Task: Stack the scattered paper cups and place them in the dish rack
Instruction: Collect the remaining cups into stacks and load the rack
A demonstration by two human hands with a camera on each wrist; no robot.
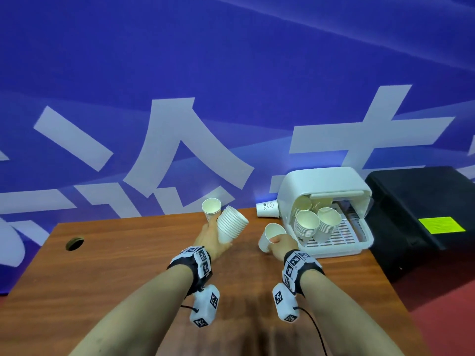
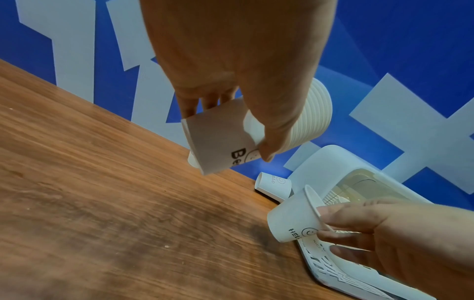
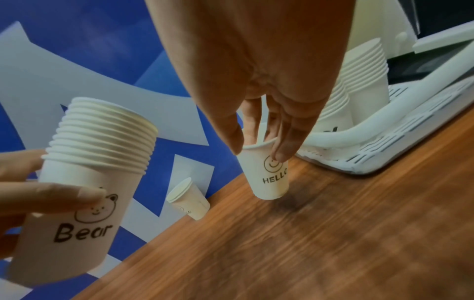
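My left hand grips a tilted stack of several white paper cups, whose bottom cup is printed "Bear". My right hand pinches the rim of a single "HELLO" cup, fingers inside and thumb outside, just above the table in front of the white dish rack. The rack's lid is raised, and stacks of cups lean inside it. One loose cup sits at the table's far edge behind the held stack. Another cup lies on its side against the rack's left wall.
The brown wooden table has a round cable hole at far left. A black box with a yellow-green label stands right of the rack. A blue banner wall runs close behind the table's far edge.
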